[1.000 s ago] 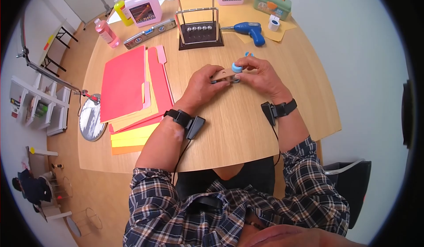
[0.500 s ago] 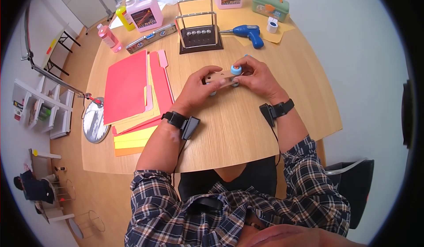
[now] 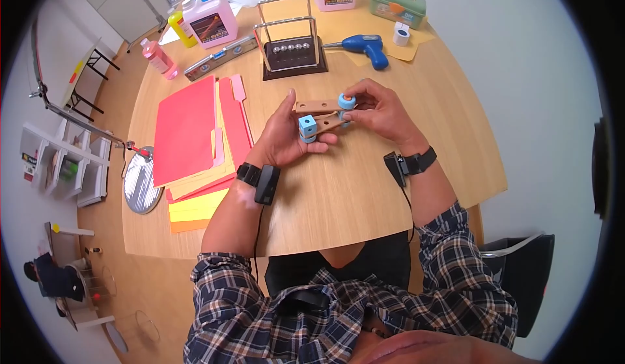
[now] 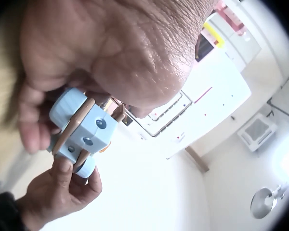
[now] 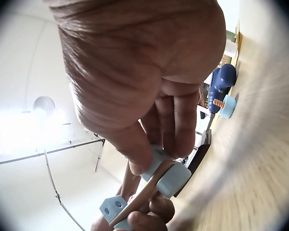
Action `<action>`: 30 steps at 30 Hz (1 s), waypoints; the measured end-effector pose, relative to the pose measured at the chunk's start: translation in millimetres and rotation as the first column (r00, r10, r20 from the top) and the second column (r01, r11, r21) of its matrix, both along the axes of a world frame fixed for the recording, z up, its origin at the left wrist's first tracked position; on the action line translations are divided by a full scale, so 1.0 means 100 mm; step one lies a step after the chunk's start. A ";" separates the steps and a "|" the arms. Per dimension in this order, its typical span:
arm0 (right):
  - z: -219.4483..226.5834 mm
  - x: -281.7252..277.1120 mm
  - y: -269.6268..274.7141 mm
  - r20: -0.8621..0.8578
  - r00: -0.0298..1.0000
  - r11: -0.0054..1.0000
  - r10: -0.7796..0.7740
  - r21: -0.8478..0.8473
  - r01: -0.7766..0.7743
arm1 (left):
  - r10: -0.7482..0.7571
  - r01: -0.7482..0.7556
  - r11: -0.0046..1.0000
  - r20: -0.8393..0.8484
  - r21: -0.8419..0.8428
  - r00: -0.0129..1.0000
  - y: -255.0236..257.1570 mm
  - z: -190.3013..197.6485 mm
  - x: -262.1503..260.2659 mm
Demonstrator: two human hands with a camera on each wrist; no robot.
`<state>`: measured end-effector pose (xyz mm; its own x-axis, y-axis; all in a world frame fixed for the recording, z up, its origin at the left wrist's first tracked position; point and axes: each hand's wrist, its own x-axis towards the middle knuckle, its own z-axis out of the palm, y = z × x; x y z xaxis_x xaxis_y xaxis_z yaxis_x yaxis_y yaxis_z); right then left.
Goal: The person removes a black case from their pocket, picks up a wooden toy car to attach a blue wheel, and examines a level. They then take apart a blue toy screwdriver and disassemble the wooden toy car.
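Note:
Between my hands is a wooden toy construction assembly: two holed wooden strips (image 3: 316,106) meet at the right and spread apart leftward. A light-blue block with holes (image 3: 307,126) sits at the nearer strip's left end. At the joint is a round blue piece (image 3: 346,102) with an orange centre. My right hand (image 3: 385,111) pinches this joint between thumb and fingers. Palm up, my left hand (image 3: 280,137) lies under the left part, thumb raised and fingers extended below the block. A blue bolt with orange thread (image 5: 228,107) lies on the table in the right wrist view.
Beyond the hands stand a Newton's cradle (image 3: 294,71) and a blue power drill (image 3: 368,46). Folders (image 3: 185,130) lie at left. A spirit level (image 3: 220,58), bottles, pink jugs (image 3: 211,22) and a green toolbox (image 3: 398,6) line the back.
My left hand has let go its grip on the strips and turned palm up. The strips have spread apart, and the blue block has come into sight. The right hand keeps its pinch.

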<state>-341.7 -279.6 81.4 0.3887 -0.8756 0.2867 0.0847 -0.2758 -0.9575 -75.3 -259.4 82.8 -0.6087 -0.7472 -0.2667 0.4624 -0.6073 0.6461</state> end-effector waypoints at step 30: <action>0.19 0.15 0.14 -0.177 0.969 0.881 -0.171 -0.468 0.070 | 0.141 -0.147 0.984 -0.065 -0.098 0.988 0.18 -0.09 -0.26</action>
<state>-327.1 -265.7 99.9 0.3830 -0.7114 0.5892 -0.1635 -0.6800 -0.7148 -101.8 -241.7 74.1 -0.5046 -0.8499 -0.1516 0.5789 -0.4634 0.6709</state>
